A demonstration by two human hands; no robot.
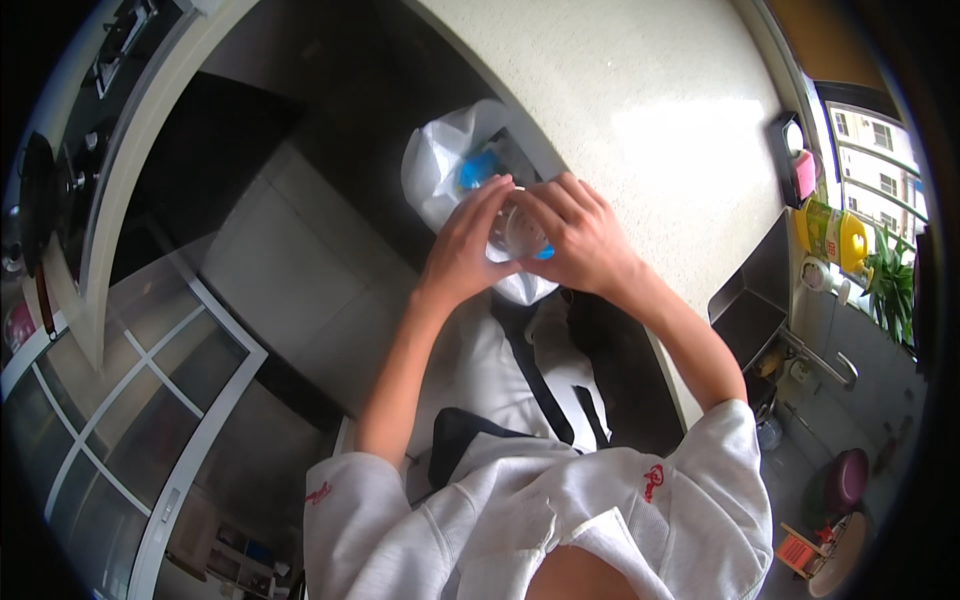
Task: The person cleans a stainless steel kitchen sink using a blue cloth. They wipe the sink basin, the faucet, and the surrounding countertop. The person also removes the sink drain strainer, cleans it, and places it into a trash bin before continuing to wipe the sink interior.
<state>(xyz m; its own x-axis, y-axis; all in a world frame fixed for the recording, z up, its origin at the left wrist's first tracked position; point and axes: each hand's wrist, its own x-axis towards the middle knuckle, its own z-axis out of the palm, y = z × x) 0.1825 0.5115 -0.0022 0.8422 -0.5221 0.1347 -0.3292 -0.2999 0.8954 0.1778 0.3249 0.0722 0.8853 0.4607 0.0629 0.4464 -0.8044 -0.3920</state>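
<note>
Both my hands are wrapped round a clear, round plastic cup or tub point(522, 236); its exact kind is hard to make out. My left hand point(462, 242) grips it from the left, and my right hand point(580, 237) from the right, with fingertips nearly meeting at the far side. Below it, a white plastic bag point(430, 170) gapes open beside the counter, low down like a bin liner. Something bright blue point(480, 167) lies inside the bag, partly hidden by my fingers.
A pale counter point(640, 100) runs along my right, with a metal sink point(745, 295) and faucet point(845, 370). A yellow bottle point(850, 242), a pink sponge point(803, 174) and a plant point(892, 290) stand by the window. Leftward are a glass-paned door point(125, 400) and a frying pan point(36, 190).
</note>
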